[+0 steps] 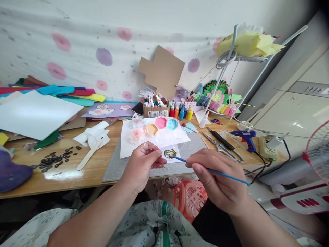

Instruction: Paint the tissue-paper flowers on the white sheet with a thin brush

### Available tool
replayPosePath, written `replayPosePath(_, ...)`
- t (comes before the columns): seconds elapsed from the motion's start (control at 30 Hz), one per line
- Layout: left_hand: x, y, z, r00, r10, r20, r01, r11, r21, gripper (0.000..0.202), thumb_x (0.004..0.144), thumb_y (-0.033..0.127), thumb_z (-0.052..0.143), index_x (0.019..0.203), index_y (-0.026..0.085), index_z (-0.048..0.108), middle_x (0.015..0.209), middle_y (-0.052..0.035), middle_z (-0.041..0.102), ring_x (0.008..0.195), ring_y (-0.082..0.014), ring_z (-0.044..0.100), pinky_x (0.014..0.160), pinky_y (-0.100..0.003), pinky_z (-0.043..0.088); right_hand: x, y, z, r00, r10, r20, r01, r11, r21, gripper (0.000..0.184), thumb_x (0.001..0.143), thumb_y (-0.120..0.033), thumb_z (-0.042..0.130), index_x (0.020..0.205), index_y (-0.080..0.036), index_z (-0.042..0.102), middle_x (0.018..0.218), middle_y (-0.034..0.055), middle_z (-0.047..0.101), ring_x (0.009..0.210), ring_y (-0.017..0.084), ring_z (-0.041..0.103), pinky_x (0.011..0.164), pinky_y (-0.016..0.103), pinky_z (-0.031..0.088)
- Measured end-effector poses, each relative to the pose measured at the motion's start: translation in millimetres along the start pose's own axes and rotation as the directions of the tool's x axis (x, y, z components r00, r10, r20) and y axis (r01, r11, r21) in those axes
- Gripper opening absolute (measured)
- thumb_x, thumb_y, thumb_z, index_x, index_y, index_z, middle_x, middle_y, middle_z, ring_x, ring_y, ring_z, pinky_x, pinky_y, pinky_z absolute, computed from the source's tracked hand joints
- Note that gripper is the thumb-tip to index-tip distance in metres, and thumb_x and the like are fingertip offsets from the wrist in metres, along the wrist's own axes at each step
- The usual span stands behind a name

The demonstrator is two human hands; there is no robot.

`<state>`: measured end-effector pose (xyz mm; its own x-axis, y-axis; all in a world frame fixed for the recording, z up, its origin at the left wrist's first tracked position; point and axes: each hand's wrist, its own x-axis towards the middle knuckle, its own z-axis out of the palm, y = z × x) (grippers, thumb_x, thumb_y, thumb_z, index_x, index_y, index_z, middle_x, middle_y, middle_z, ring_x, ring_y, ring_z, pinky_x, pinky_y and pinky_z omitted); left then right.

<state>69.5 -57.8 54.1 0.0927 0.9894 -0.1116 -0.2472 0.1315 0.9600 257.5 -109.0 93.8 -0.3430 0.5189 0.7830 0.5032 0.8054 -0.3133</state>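
While the left hand (142,163) curls, its hold unclear, the right hand (222,187) grips a brush (180,159) pointing leftward.

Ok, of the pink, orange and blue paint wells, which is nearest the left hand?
The orange well: it lies just beyond the left hand, while the pink well and blue well sit farther off.
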Motion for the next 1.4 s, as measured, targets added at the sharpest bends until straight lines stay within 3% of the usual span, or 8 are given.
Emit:
replayPosePath(0.13,-5,3,-9.6,1.000,0.008,0.004,-0.008,1.000,-0.023,0.024,0.066,0.031,0.076,0.069,0.016,0.057,0.065,0.0006,0.066,0.061,-0.0127,0.066,0.056,-0.019,0.053,4,-6,10,1.000,0.001,-0.022,-0.001,1.000,-0.016,0.011,0.091,-0.010,0.051,0.094,-0.014,0.060,0.079,0.0045,0.065,0.073,0.012,0.061,0.064,0.025,0.048)
replayPosePath(0.33,-3,0,-14.0,0.999,0.037,0.002,-0.037,0.999,-0.009,0.024,0.067,0.030,0.075,0.066,0.016,0.055,0.067,0.0015,0.068,0.061,-0.0127,0.067,0.058,-0.020,0.054,4,-4,14,0.998,0.008,0.063,-0.008,1.000,0.002,0.012,0.091,-0.009,0.048,0.093,-0.015,0.059,0.079,0.0042,0.064,0.074,0.013,0.061,0.064,0.024,0.048)
replayPosePath(0.57,-1,-5,-10.7,0.997,0.076,-0.009,-0.075,0.995,0.069,0.023,0.071,0.029,0.073,0.067,0.016,0.055,0.073,0.0004,0.071,0.063,-0.0136,0.069,0.060,-0.021,0.055,0,3,10,0.998,0.016,0.067,-0.016,1.000,0.001,0.011,0.091,-0.009,0.049,0.092,-0.014,0.059,0.080,0.0053,0.064,0.073,0.013,0.060,0.064,0.024,0.048)
replayPosePath(0.73,2,-9,-7.1,0.996,0.083,-0.015,-0.082,0.993,0.086,0.023,0.071,0.028,0.073,0.067,0.017,0.053,0.077,-0.0007,0.071,0.061,-0.0150,0.069,0.058,-0.024,0.055,-2,7,8,0.998,0.028,0.053,-0.023,0.995,-0.092,0.009,0.091,-0.010,0.051,0.089,-0.015,0.058,0.079,0.0053,0.064,0.072,0.013,0.060,0.063,0.025,0.048)
replayPosePath(1.13,3,-13,0.1,0.989,0.147,0.004,-0.145,0.978,0.149,0.023,0.073,0.029,0.072,0.067,0.016,0.054,0.076,-0.0024,0.072,0.062,-0.0163,0.069,0.059,-0.026,0.056,-8,9,6,0.999,0.030,0.037,-0.029,0.999,-0.032,0.010,0.090,-0.009,0.050,0.091,-0.015,0.058,0.078,0.0053,0.065,0.071,0.013,0.060,0.063,0.025,0.048)
replayPosePath(1.23,3,-15,0.4,0.986,0.164,0.014,-0.164,0.971,0.176,0.022,0.074,0.029,0.070,0.067,0.016,0.054,0.077,-0.0027,0.072,0.062,-0.0164,0.069,0.058,-0.026,0.056,-11,13,2,1.000,0.025,-0.007,-0.026,0.996,-0.087,0.009,0.090,-0.008,0.051,0.091,-0.015,0.057,0.077,0.0046,0.064,0.070,0.012,0.058,0.064,0.025,0.048)
replayPosePath(1.4,3,-18,-0.2,0.976,0.215,0.032,-0.216,0.943,0.253,0.018,0.078,0.027,0.067,0.069,0.017,0.056,0.078,-0.0022,0.072,0.067,-0.0168,0.070,0.061,-0.026,0.056,-15,18,3,0.999,0.003,0.039,0.003,0.988,-0.157,0.009,0.087,-0.006,0.054,0.089,-0.015,0.057,0.078,0.0050,0.063,0.071,0.013,0.057,0.064,0.026,0.046)
